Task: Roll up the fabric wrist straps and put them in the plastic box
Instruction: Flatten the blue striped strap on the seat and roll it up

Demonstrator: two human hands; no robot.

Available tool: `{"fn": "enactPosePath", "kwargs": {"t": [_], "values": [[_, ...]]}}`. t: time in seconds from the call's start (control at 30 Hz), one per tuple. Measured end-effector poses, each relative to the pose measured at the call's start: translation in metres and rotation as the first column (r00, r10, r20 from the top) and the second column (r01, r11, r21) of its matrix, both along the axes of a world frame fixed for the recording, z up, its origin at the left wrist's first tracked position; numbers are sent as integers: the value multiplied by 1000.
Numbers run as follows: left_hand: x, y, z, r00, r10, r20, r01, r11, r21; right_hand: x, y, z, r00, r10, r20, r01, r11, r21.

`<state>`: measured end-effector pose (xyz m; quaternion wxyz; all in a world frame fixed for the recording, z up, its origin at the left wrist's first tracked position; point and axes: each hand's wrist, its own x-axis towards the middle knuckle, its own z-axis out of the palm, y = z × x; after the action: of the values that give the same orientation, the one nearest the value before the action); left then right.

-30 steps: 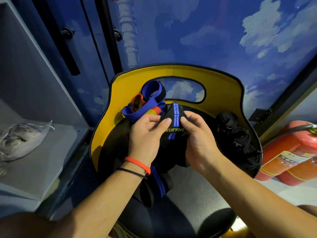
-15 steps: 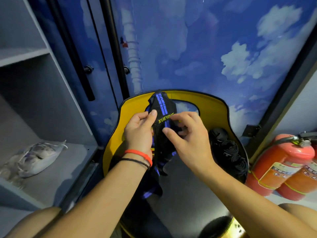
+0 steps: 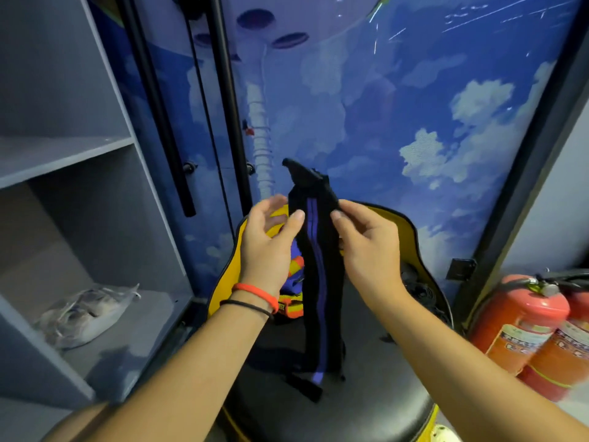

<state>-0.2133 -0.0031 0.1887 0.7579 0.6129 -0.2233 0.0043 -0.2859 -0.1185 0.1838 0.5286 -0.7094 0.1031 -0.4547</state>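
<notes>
While right hand [image 3: 366,247] pinches and open left hand [image 3: 264,244] touches it, strap [image 3: 319,282] hangs vertically.

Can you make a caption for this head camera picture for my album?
The right hand pinches a black, purple-striped wrist strap hanging over a yellow chair, the left hand touching it.
</notes>
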Motion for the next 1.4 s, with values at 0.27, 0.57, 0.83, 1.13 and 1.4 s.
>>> {"fn": "enactPosePath", "kwargs": {"t": [0.27, 0.57, 0.83, 1.13, 1.4], "values": [[-9, 0, 5, 992, -21, 124, -7, 975, 222, 0, 6, 12, 993, 112, -46, -101, 976, 195], [-14, -26, -8, 996, -58, -65, 70, 980, 188, 3, 8, 1, 993, 121, -8, -112, 942, 317], [20, -42, -30, 948, -52, -315, 88, 991, 102, -1, -19, -48, 956, 31, -293, -47, 998, -47], [62, -89, -100, 837, -106, -537, 219, 964, 151, 10, -60, -116, 893, 75, -443, -19, 991, 129], [86, -102, -178, 797, -164, -581, 358, 903, 236, 52, -94, -202, 774, 58, -631, 109, 969, 223]]}}
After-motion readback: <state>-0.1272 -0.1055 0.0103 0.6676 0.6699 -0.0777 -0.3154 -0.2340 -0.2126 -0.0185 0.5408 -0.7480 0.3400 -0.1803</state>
